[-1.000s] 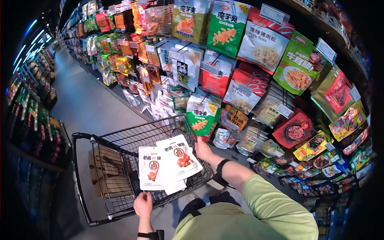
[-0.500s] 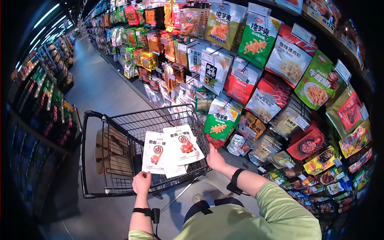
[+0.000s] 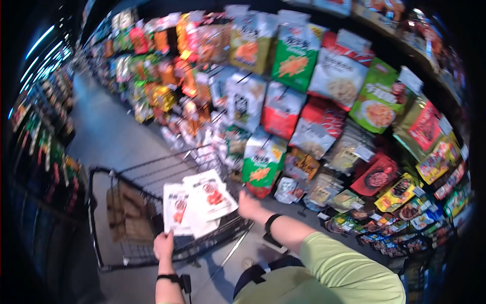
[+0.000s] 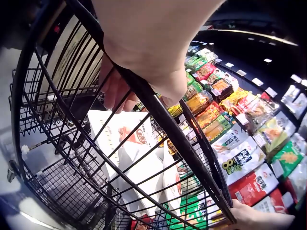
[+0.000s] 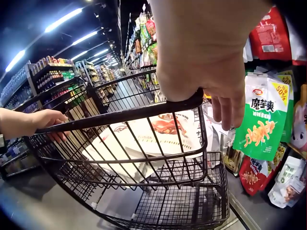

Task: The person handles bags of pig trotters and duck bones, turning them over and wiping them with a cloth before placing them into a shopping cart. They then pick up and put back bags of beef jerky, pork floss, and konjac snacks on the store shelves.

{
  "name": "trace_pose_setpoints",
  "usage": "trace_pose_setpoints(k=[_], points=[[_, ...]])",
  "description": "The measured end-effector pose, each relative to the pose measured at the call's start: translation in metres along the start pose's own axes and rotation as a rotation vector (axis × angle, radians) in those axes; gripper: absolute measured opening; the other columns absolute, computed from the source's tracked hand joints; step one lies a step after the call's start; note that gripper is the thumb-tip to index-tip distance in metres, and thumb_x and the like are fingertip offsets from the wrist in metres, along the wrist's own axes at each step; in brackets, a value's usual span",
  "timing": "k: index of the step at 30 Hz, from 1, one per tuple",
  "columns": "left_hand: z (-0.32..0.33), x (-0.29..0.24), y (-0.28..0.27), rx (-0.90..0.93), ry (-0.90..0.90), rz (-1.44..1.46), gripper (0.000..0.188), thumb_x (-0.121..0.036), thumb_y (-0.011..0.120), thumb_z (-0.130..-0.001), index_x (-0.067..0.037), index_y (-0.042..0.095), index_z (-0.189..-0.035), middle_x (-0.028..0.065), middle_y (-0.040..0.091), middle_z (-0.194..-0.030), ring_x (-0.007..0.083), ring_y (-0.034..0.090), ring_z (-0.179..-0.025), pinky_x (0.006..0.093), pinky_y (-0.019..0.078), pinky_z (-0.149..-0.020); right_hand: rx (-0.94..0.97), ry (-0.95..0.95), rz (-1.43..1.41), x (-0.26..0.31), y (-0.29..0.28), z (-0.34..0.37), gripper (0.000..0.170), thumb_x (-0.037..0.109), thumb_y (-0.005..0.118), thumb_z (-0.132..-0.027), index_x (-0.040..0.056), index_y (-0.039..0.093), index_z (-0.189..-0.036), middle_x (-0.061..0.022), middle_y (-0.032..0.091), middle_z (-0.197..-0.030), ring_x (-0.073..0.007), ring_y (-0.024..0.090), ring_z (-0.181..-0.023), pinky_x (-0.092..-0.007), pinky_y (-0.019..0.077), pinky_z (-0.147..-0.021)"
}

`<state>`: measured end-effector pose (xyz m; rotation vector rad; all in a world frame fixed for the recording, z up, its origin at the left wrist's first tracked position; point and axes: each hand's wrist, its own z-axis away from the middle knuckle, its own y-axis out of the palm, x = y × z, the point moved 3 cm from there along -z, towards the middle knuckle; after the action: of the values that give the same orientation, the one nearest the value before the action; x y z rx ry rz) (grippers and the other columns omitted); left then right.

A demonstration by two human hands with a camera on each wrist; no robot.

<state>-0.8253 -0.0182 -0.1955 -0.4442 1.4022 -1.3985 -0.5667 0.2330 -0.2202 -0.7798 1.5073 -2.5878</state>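
Observation:
A black wire shopping cart (image 3: 126,264) stands in front of me, seen from its side. My left hand (image 3: 163,247) grips its near top rail; in the left wrist view the fingers (image 4: 112,91) bend over the rail into the basket. Over the rail's right-hand corner my right hand (image 3: 249,206) holds on, fingers (image 5: 225,112) hanging down past the bar in the right wrist view. White snack pouches with red print, one on the left (image 3: 174,202) and one on the right (image 3: 215,195), lie overlapping in the basket between my hands.
A brown slatted panel (image 3: 132,213) shows at the cart's left end. Hanging snack bags, among them a green-and-white pouch (image 3: 263,162), fill the shelf wall close on the right. The aisle floor (image 3: 101,121) stretches away to the upper left, with shelves (image 3: 40,157) along its other side.
The head view has swung, now blurred, so cart and hands lie lower and further left than half a second ago. Both hands stay on the rail, and the pouches keep their places.

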Motion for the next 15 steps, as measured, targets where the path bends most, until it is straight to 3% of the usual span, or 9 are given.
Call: trace_pose_setpoints(k=[8,11,12,13,14,15], points=[[-0.019,0.009,0.005,-0.097,-0.003,-0.008,0.041,-0.042,0.057,-0.074,-0.004,0.068,-0.081,0.0185,0.065,-0.082,0.0355,0.062,-0.082,0.0440,0.0483,-0.073,0.041,-0.058,-0.074,0.005,0.010,-0.023,0.043,0.014,0.041,-0.083,0.0020,0.030,-0.123,-0.0273,0.050,-0.118,-0.0402,0.054,-0.105,-0.0485,0.0428,-0.087],[-0.005,-0.011,-0.011,-0.152,0.021,-0.030,0.042,-0.042,0.055,-0.071,-0.003,0.069,-0.079,0.0201,0.065,-0.078,0.0355,0.062,-0.081,0.0433,0.0483,-0.076,0.063,-0.115,-0.153,0.001,0.006,-0.017,0.055,0.030,0.040,-0.089,0.0016,0.022,-0.132,-0.0298,0.049,-0.119,-0.0414,0.052,-0.107,-0.0489,0.0408,-0.090],[0.008,-0.022,-0.020,-0.055,-0.006,-0.043,0.034,-0.030,0.058,-0.074,-0.002,0.067,-0.092,0.0181,0.065,-0.090,0.0299,0.063,-0.088,0.0395,0.0479,-0.079,0.044,-0.148,-0.189,-0.004,0.007,-0.011,0.060,0.037,0.039,-0.090,0.0013,0.018,-0.135,-0.0305,0.048,-0.120,-0.0418,0.051,-0.108,-0.0484,0.0400,-0.091],[0.019,-0.027,-0.029,-0.022,0.027,-0.075,0.038,-0.037,0.055,-0.080,-0.003,0.067,-0.092,0.0178,0.065,-0.092,0.0311,0.062,-0.089,0.0402,0.0480,-0.078,0.077,-0.190,-0.305,-0.012,0.012,-0.011,0.069,0.048,0.037,-0.090,0.0006,0.015,-0.136,-0.0319,0.046,-0.121,-0.0424,0.050,-0.109,-0.0454,0.0393,-0.093],[0.023,-0.031,-0.034,0.010,0.056,-0.105,0.043,-0.044,0.051,-0.085,-0.004,0.066,-0.092,0.0176,0.065,-0.095,0.0323,0.062,-0.089,0.0409,0.0480,-0.077,0.064,-0.199,-0.396,-0.021,0.016,-0.009,0.069,0.050,0.038,-0.090,-0.0005,0.021,-0.135,-0.0315,0.046,-0.121,-0.0412,0.049,-0.111,-0.0426,0.0390,-0.094],[0.011,-0.018,-0.024,0.047,0.061,-0.093,0.054,-0.056,0.044,-0.082,-0.008,0.066,-0.094,0.0189,0.063,-0.100,0.0377,0.057,-0.095,0.0454,0.0450,-0.081,0.037,-0.246,-0.421,-0.033,0.018,-0.006,0.066,0.049,0.038,-0.091,-0.0006,0.028,-0.132,-0.0293,0.048,-0.121,-0.0396,0.049,-0.111,-0.0419,0.0393,-0.093]])
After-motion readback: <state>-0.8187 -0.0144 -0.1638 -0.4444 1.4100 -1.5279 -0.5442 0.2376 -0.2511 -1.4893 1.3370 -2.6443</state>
